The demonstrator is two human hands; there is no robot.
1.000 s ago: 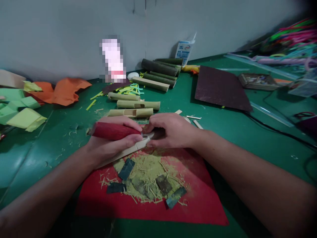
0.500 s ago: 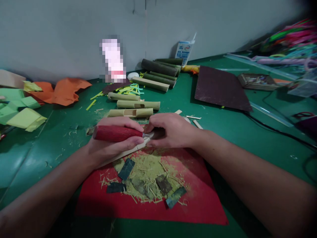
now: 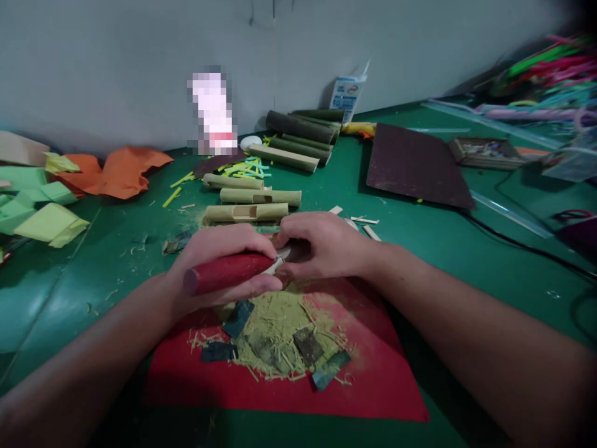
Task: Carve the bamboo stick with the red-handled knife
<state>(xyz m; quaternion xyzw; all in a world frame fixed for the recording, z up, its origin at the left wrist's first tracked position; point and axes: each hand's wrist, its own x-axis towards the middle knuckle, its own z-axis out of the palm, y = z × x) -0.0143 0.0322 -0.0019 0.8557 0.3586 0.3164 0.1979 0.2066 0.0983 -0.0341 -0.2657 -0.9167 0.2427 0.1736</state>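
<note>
My left hand is closed around a carving tool with a thick red handle. The tool's metal end points right, towards my right fingers, and its tip is hard to make out. My right hand is closed, fingertips pinching a pale bamboo strip, which my left hand mostly hides. Both hands meet above a red sheet strewn with yellowish bamboo dust and shavings and several dark flat pieces. Just beyond the hands lies a cut bamboo tube with a notch.
Further bamboo tubes lie near the wall, by a milk carton. A dark brown board lies at the right with a cable. Orange paper and green folded paper are at the left.
The red handle has swung: its butt end is now lower and nearer to me. My left hand has shifted slightly right and covers more of the strip. My right hand has barely moved.
</note>
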